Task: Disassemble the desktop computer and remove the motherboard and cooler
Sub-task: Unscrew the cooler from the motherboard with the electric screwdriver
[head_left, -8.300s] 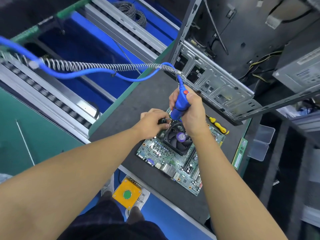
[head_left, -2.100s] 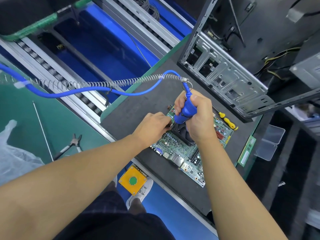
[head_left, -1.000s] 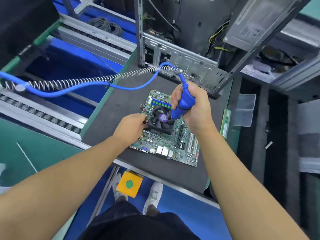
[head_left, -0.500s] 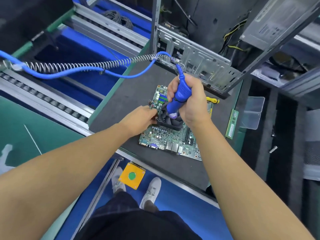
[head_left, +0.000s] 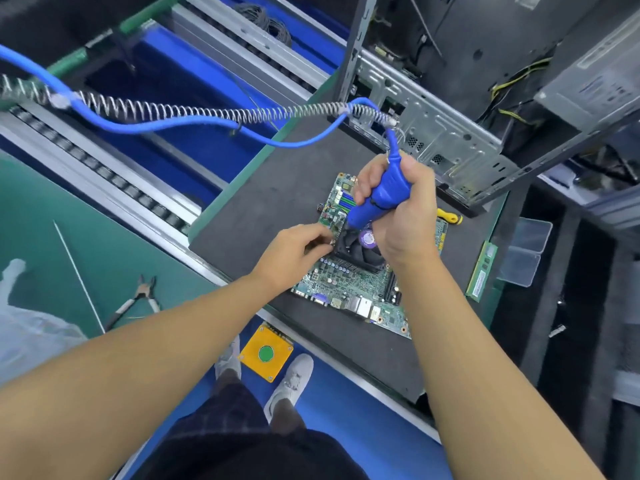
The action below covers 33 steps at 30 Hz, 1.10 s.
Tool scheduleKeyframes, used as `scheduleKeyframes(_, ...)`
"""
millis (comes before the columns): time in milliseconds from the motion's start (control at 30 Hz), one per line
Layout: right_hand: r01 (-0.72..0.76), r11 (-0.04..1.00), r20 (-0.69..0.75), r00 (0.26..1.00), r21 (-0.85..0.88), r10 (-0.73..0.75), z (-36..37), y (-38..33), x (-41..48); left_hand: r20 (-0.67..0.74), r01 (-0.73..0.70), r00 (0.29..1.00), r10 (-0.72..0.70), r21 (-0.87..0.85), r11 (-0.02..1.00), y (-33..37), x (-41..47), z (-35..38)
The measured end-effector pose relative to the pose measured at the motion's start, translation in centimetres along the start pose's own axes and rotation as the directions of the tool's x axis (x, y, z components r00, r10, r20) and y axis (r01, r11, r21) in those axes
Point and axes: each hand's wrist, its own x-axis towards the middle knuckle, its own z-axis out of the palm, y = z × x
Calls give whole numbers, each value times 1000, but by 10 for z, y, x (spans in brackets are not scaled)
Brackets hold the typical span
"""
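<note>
A green motherboard (head_left: 349, 285) lies flat on the dark mat (head_left: 277, 202). Its black cooler (head_left: 360, 252), with a fan and a purple hub, sits near the board's middle. My right hand (head_left: 401, 216) grips a blue powered screwdriver (head_left: 381, 199) tilted down onto the cooler's far-left corner; the tip is hidden. My left hand (head_left: 294, 252) rests at the cooler's left edge, fingers pinched against it; whether they hold anything is hidden. The open computer case (head_left: 450, 133) stands behind the board.
A coiled spring and blue hose (head_left: 194, 116) run left from the screwdriver. A yellow-handled screwdriver (head_left: 448, 216) and a RAM stick (head_left: 481, 271) lie to the right, by clear plastic trays (head_left: 523, 251). Pliers (head_left: 138, 299) lie on the green surface at left. Roller rails (head_left: 104, 174) run alongside.
The view has shifted and the board appears turned a little. My right hand has tilted the screwdriver lower onto the cooler's far-left corner. My left hand stays at the cooler's left edge.
</note>
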Motion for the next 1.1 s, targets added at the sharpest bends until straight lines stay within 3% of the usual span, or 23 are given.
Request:
scheduleKeyframes(267,-43,994,23,999,-105,45,6,16,-1,-18,-8,1000,7,-46,999,4,1,-1)
scheduleKeyframes(900,-56,987,34,997,-153,62,0,20,-1,-21,-20,1000,19,-15,1000,4,1,-1)
scheduleKeyframes(1100,8,955,118,993,-296,29,14,23,-12,-23,4,1000,-4,-18,1000,8,1,-2)
